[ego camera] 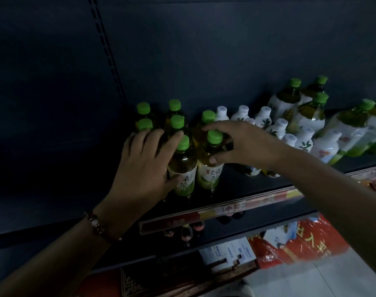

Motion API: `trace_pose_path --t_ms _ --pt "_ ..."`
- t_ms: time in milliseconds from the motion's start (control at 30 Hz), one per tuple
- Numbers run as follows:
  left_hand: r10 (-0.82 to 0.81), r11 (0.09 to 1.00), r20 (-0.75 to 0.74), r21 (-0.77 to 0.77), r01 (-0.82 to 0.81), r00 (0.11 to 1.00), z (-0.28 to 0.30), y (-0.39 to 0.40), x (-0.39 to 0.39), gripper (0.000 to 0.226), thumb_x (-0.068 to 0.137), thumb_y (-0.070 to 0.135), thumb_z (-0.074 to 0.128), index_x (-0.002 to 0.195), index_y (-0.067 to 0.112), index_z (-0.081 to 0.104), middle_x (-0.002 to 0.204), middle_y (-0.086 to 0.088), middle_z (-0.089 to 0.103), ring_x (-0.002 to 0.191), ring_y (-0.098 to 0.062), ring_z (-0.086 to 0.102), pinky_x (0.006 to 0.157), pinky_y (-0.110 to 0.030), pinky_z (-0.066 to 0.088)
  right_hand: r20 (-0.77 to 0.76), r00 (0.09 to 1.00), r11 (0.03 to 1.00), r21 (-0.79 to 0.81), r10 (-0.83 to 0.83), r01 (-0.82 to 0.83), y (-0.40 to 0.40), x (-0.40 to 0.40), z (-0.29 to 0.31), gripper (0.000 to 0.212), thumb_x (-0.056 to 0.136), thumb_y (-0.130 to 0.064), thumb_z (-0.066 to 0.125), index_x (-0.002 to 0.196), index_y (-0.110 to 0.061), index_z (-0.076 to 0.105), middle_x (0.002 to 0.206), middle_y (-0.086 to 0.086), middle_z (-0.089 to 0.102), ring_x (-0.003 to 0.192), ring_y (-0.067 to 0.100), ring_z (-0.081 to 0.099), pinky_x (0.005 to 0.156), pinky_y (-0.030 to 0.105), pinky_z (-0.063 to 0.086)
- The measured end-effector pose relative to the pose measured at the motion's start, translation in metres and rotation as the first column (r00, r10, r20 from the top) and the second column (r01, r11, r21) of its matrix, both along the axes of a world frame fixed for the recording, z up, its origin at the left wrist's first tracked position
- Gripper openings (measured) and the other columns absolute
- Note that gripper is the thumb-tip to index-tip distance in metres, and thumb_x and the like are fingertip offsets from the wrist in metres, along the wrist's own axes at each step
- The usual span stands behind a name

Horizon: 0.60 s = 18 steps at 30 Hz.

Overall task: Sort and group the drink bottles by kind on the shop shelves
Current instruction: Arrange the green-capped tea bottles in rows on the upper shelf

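Note:
Several green-capped tea bottles stand in a cluster on the dark shelf [236,189]. My left hand [144,166] lies against the left side of the front-left green tea bottle [182,170], fingers spread over the bottles behind it and thumb on its label. My right hand [242,144] grips the front-right green tea bottle [210,168] around its shoulder, fingers arched past its cap. Small white-capped bottles [262,121] stand just right of that cluster. Larger green-capped bottles [307,112] stand further right.
A red and yellow price strip [225,211] runs along the shelf's front edge. Below it are dark bottles [187,232] on a lower shelf, red packages [300,243] and a dark red box [161,279]. The shelf's left part and back panel [182,50] are dark.

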<state>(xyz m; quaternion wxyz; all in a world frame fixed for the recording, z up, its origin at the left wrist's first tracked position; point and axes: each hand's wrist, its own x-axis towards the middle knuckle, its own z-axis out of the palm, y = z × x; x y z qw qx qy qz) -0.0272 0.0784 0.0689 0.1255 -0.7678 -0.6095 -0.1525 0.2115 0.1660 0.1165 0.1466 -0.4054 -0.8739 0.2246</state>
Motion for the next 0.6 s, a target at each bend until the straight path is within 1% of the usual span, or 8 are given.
trace_pose_path --t_ms 100,200,267,367,400,467,533,600 --pt "0.031 1.000 0.016 0.002 -0.031 0.999 0.000 0.000 0.003 0.088 0.081 0.058 0.068 0.153 0.023 0.031 0.139 -0.010 0.046 0.131 -0.036 0.038 0.103 -0.056 0.038 -0.057 0.998 1.000 0.013 0.028 -0.027 0.003 0.004 -0.008 0.072 0.077 -0.037 0.080 0.140 -0.033 0.046 0.129 -0.010 0.056 0.109 0.000 0.054 0.088 0.008 0.041" --pt "0.086 0.996 0.039 -0.006 -0.085 0.996 -0.001 -0.004 0.009 0.082 0.084 0.063 0.052 0.153 0.024 0.030 0.139 -0.008 0.045 0.132 -0.035 0.035 0.102 -0.055 0.037 -0.102 0.993 0.998 0.039 0.056 -0.052 0.004 0.007 -0.013 0.072 0.078 -0.037 0.079 0.141 -0.032 0.045 0.132 -0.007 0.056 0.116 0.004 0.053 0.097 0.022 0.044" --pt "0.115 0.993 0.046 -0.020 -0.114 0.992 -0.002 -0.007 0.012 0.082 0.085 0.064 0.044 0.154 0.023 0.030 0.141 -0.010 0.043 0.135 -0.036 0.032 0.105 -0.059 0.033 -0.115 0.990 0.994 0.079 0.085 -0.076 0.004 0.009 -0.015 0.072 0.079 -0.036 0.078 0.142 -0.031 0.044 0.134 -0.006 0.055 0.118 0.003 0.050 0.096 0.019 0.041" --pt "0.158 0.987 0.034 0.004 -0.158 0.987 -0.003 -0.014 0.022 0.082 0.085 0.065 0.041 0.153 0.020 0.032 0.149 -0.017 0.036 0.143 -0.039 0.023 0.115 -0.063 0.019 -0.132 0.985 0.989 0.113 0.113 -0.098 0.006 0.011 -0.017 0.071 0.082 -0.037 0.076 0.144 -0.029 0.042 0.134 -0.006 0.054 0.113 -0.002 0.045 0.086 0.010 0.034" --pt "0.165 0.986 0.047 0.022 -0.167 0.985 -0.003 -0.017 0.029 0.081 0.085 0.065 0.041 0.152 0.020 0.034 0.151 -0.018 0.033 0.145 -0.039 0.020 0.118 -0.060 0.014 -0.136 0.984 0.989 0.100 0.119 -0.106 0.007 0.012 -0.019 0.072 0.082 -0.038 0.074 0.145 -0.030 0.040 0.135 -0.006 0.053 0.116 0.000 0.046 0.088 0.011 0.035" --pt "0.146 0.985 0.114 0.080 -0.155 0.983 0.001 -0.024 0.052 0.075 0.086 0.060 0.046 0.148 0.019 0.040 0.152 -0.016 0.032 0.145 -0.035 0.020 0.120 -0.048 0.009 -0.191 0.972 0.990 0.053 0.140 -0.132 0.007 0.019 -0.022 0.070 0.084 -0.042 0.072 0.145 -0.034 0.038 0.135 -0.007 0.053 0.122 0.004 0.048 0.098 0.022 0.041" --pt "0.081 0.985 0.166 0.138 -0.105 0.983 0.004 -0.028 0.087 0.064 0.088 0.051 0.049 0.143 0.018 0.046 0.149 -0.012 0.040 0.141 -0.030 0.029 0.114 -0.043 0.018 -0.255 0.954 0.987 0.064 0.157 -0.146 0.009 0.036 -0.026 0.061 0.086 -0.041 0.069 0.140 -0.036 0.043 0.129 -0.011 0.057 0.119 0.003 0.051 0.100 0.028 0.045" --pt "-0.014 0.985 0.185 0.174 -0.019 0.983 0.001 -0.024 0.125 0.055 0.091 0.044 0.051 0.139 0.018 0.050 0.142 -0.010 0.049 0.132 -0.025 0.041 0.104 -0.040 0.032 -0.266 0.953 0.984 0.140 0.145 -0.111 0.013 0.065 -0.027 0.048 0.088 -0.037 0.068 0.133 -0.031 0.054 0.122 -0.012 0.059 0.113 0.001 0.053 0.097 0.024 0.044"
